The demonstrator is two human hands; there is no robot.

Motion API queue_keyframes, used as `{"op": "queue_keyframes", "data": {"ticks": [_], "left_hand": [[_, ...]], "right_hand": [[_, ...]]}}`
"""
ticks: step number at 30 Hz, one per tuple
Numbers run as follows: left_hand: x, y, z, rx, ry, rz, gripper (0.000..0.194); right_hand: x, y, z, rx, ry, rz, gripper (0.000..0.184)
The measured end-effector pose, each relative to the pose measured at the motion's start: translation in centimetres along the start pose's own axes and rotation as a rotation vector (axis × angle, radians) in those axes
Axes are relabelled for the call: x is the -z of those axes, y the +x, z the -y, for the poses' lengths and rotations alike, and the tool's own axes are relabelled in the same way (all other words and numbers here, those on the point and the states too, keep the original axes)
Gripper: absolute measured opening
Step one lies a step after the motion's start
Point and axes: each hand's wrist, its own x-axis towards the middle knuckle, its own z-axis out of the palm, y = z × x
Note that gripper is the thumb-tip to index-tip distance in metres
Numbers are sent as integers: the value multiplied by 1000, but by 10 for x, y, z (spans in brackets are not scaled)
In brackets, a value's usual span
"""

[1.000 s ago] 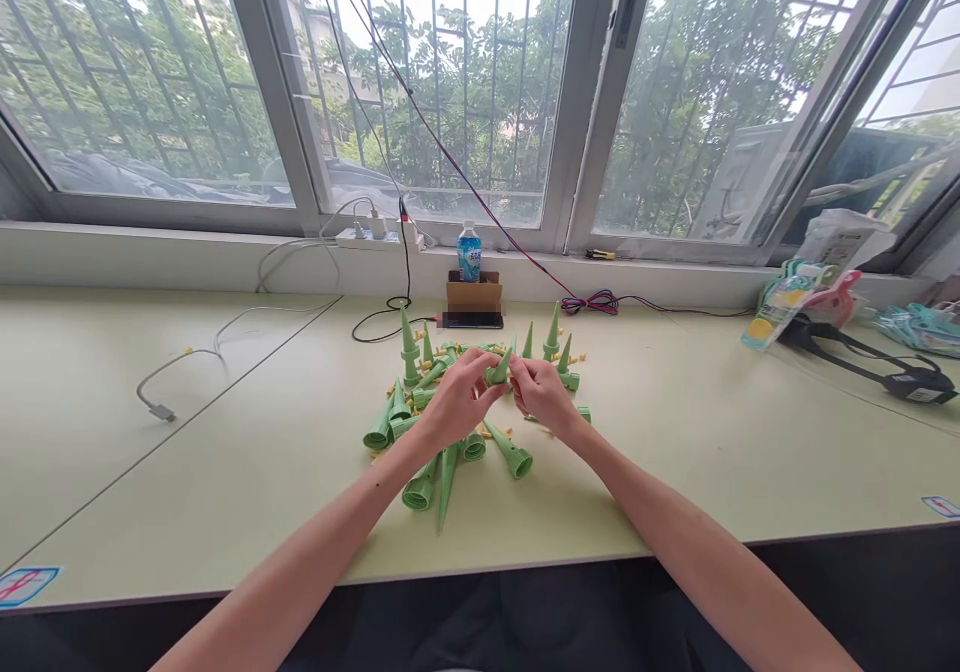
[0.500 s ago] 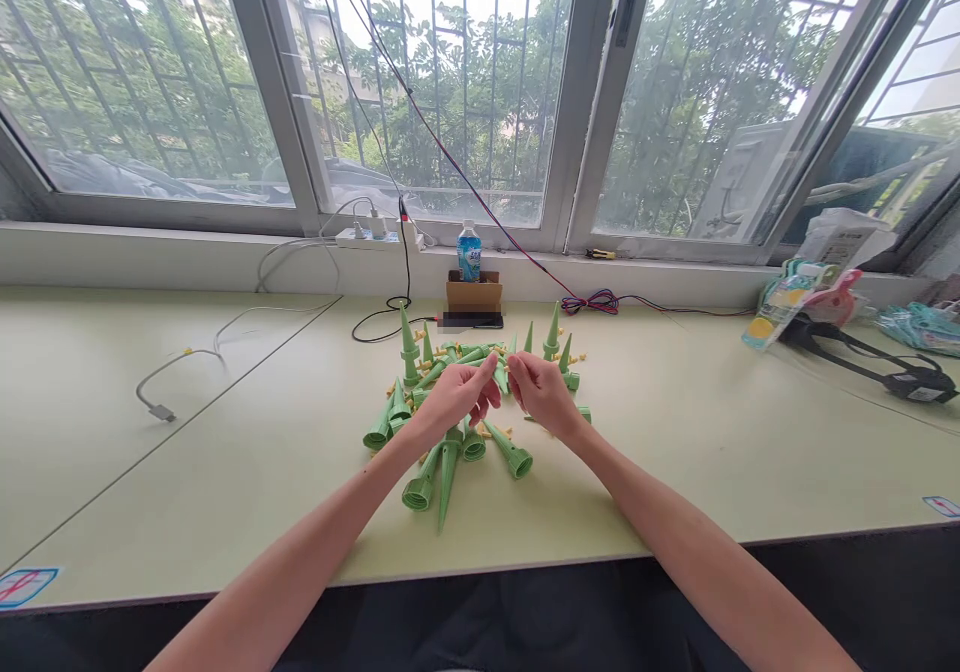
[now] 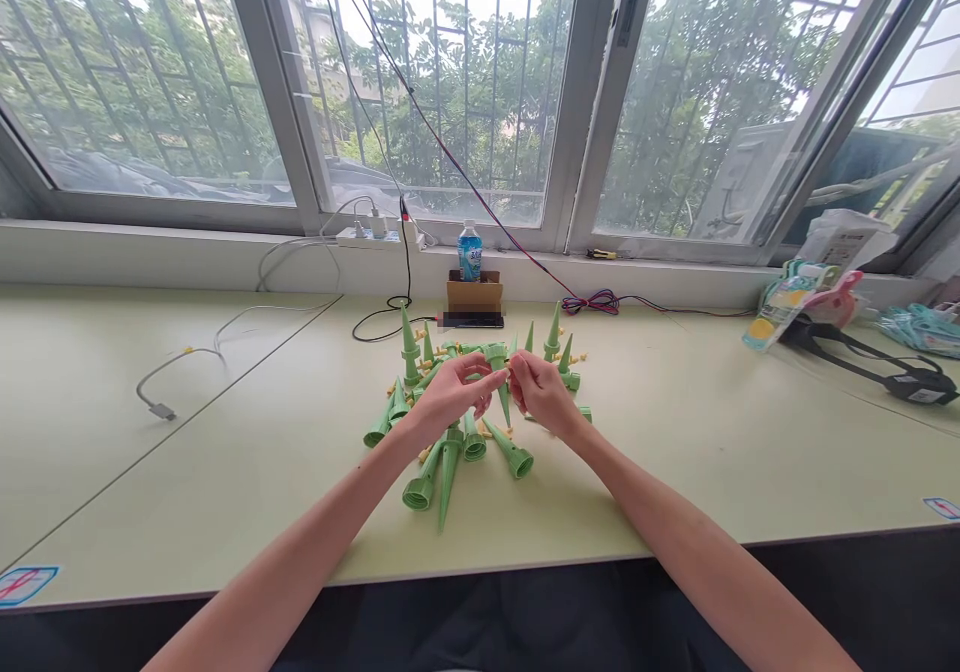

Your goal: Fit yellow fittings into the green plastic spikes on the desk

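My left hand [image 3: 455,389] is closed around a green plastic watering spike [image 3: 496,353], its wide cap up and its point downward. Against the side of that spike, my right hand [image 3: 538,389] pinches a small yellow valve, mostly hidden by the fingers. Both hands meet over a pile of similar green spikes and yellow pieces. One loose spike [image 3: 514,455] lies in front of the hands, and another spike [image 3: 448,477] points toward the table's near edge. Behind the hands, a spike [image 3: 409,347] stands upright on the left and a further spike [image 3: 553,334] on the right.
At the back, a blue-labelled bottle [image 3: 469,254] stands behind a small cardboard box [image 3: 475,294]. A white cable [image 3: 161,411] lies on the left of the table. Coiled wire [image 3: 592,301], a black strap [image 3: 862,352] and plastic packaging [image 3: 795,297] are toward the right.
My left hand has turned and its fingers have shifted, so the held spike's cap and downward point now show. The right hand has stayed nearly in place, still pinching.
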Motion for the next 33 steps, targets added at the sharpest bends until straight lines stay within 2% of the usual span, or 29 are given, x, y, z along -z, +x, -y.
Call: {"op": "queue_keyframes", "data": {"ticks": [5, 8, 11, 16, 20, 25, 30, 33], "left_hand": [[-2, 0, 3, -88, 253, -39, 24], [-3, 2, 11, -224, 433, -160, 26], [-3, 3, 16, -316, 523, -154, 18], [-4, 3, 15, -356, 576, -148, 14], [-5, 2, 14, -313, 565, -194, 16], [-5, 1, 12, -172, 375, -229, 18], [-3, 4, 10, -101, 217, -311, 21], [-4, 5, 6, -42, 94, -285, 32]], "right_hand": [[-1, 2, -3, -76, 146, 11, 51], [-1, 3, -2, -136, 171, 32, 56], [-1, 3, 0, -161, 149, 61, 58], [-2, 2, 1, -142, 132, 64, 59], [-3, 3, 0, -143, 187, 40, 57], [-4, 3, -1, -138, 206, 4, 53], [-3, 2, -1, -81, 146, -24, 51], [-2, 1, 1, -65, 95, -30, 50]]}}
